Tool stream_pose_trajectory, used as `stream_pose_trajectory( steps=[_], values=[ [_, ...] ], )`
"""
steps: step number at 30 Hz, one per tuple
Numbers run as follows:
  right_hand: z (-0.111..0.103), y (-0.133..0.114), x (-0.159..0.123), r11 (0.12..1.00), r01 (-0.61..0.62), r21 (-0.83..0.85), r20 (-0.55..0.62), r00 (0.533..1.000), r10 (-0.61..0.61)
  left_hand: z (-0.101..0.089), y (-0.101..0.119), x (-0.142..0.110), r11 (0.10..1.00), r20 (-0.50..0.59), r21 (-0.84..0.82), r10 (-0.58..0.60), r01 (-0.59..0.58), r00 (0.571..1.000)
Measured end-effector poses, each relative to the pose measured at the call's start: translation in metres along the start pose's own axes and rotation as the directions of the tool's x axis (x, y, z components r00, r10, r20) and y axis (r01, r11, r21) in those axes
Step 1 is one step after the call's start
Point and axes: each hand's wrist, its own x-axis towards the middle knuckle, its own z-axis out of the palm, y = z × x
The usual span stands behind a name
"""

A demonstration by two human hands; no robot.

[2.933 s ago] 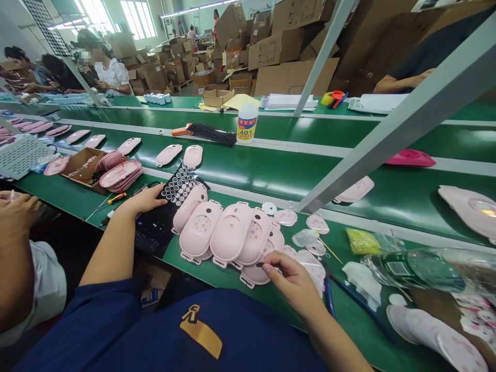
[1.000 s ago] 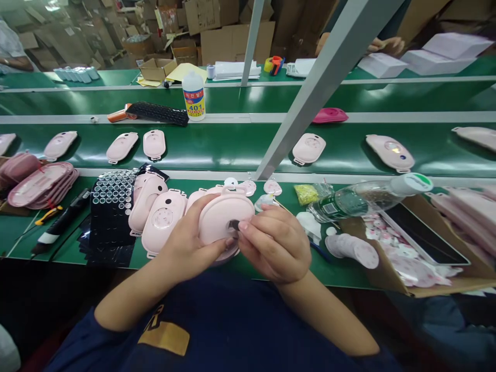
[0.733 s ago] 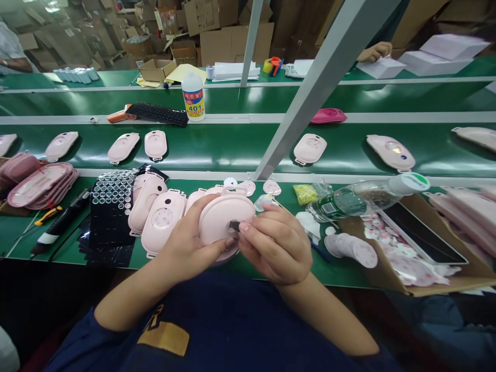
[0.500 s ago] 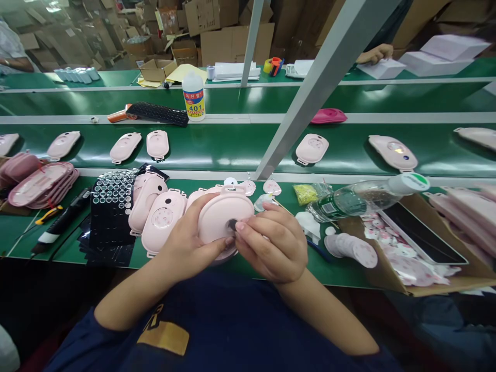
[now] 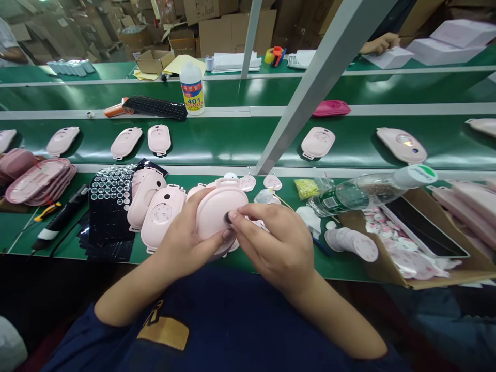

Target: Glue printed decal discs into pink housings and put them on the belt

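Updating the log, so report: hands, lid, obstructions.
Left hand gripping pink lid. Right hand: fingers touching black disc at lid's face. Other lids close by, none covering it.

A navy-blue T-shirt (image 5: 240, 320) with short sleeves (image 5: 87, 325) filled the bottom centre of the frame, its front marked left of the middle with a mustard-gold band (image 5: 165, 332) below a gold-edged black emblem (image 5: 154, 313)

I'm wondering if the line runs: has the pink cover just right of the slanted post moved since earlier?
Yes, rightward: the pink cover now sits farther from the slanted post.
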Motion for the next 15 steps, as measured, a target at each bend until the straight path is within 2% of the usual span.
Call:
stream_pose_trajectory(
  steps=[5,10,12,14,15],
  values=[
    [-0.002,-0.012,0.0,0.993,-0.017,-0.113,0.075,0.997,0.026,0.003,-0.003,-0.002,0.999,-0.011,0.013,-0.033,0.033,0.999],
    [0.012,-0.025,-0.003,0.963,-0.076,-0.259,0.144,0.983,0.116,0.006,-0.01,-0.001,0.994,-0.058,-0.026,-0.105,0.104,0.993],
    [0.016,-0.019,-0.006,0.979,-0.118,-0.166,0.159,0.977,0.145,0.005,-0.013,0.001,0.988,-0.085,-0.102,-0.123,0.114,0.989],
    [0.017,-0.007,-0.012,0.981,-0.182,0.068,0.188,0.968,0.166,0.003,-0.016,0.004,0.964,-0.091,-0.238,-0.144,0.118,0.985],
    [0.018,-0.001,-0.016,0.949,-0.232,0.215,0.192,0.963,0.192,0.002,-0.017,0.006,0.943,-0.083,-0.312,-0.153,0.12,0.985]
  ],
)
